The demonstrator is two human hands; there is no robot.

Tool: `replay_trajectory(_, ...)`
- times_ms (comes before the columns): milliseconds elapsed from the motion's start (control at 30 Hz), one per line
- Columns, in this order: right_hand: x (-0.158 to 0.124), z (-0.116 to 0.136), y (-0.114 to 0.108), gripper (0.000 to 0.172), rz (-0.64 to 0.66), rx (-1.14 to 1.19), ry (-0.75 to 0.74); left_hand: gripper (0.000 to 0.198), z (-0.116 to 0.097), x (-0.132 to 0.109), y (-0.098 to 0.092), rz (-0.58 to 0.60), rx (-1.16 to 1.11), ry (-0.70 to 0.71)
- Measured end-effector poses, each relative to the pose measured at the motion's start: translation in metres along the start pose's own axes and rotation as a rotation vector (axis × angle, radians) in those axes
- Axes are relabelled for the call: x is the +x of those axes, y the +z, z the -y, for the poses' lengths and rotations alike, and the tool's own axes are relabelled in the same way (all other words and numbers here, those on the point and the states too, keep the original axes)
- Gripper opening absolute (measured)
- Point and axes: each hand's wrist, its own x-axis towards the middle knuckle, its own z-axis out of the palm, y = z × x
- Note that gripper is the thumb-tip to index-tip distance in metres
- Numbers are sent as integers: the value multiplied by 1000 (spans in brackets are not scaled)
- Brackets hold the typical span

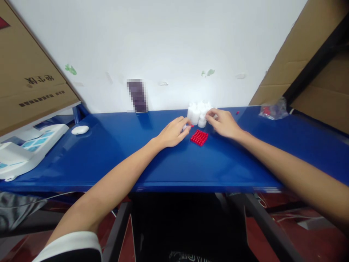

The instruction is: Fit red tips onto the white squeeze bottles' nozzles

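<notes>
Pinches a red-tipped white piece (186, 127) in the left hand (174, 133) near the gridded red pieces (199, 138), with the right hand (223, 122) at the crowded white bottles (195, 114) in a grip impossible to tell, risking toppling through a sideways nudge.

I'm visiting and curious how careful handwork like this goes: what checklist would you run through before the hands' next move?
1. Left hand has hold of the small white item with a red tip: ok.
2. Right hand firmly grips the front white bottle: cannot tell; fingertips are at it, but the grip is unclear.
3. White bottles grouped together: ok.
4. Red block of small pieces in tidy rows: ok.
5. No red piece lying astray: not ok; a small red piece lies apart, beyond the right hand.
6. Plastic bag away from both hands: ok.
</notes>
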Motion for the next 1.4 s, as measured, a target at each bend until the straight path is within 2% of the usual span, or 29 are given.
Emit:
replay_trajectory(367, 0, -6, 5, 31, -13, -48, -80, 32, -1, 0, 1, -32, 28, 58)
replay_trajectory(633, -2, -4, 7, 33, -20, -89, -145, 34, -2, 0, -1, -42, 7, 56)
replay_trajectory(733, -5, 4, 5, 21, -21, 3, -122, 36, -4, -1, -2, -50, -3, 52)
replay_trajectory(800, -7, 12, 4, 10, 31, 135, -94, 35, -5, -1, -3, -55, -1, 53)
replay_trajectory(900, -12, 23, 2, 16, 188, 385, -66, 34, -9, -1, -3, -60, 3, 68)
replay_trajectory(1000, -15, 30, 3, 29, 211, 520, -88, 30, -15, 1, -2, -75, -3, 86)
replay_trajectory(1100, -18, 31, 5, 32, 190, 473, -154, 26, -22, 2, -2, -90, -26, 109)
replay_trajectory(1200, -22, 32, 5, 34, 223, 362, -220, 22, -27, 3, -2, -82, -38, 123)
replay_trajectory(1400, -25, 36, 0, 31, 265, 226, -310, 13, -26, 3, 1, -74, -16, 107)
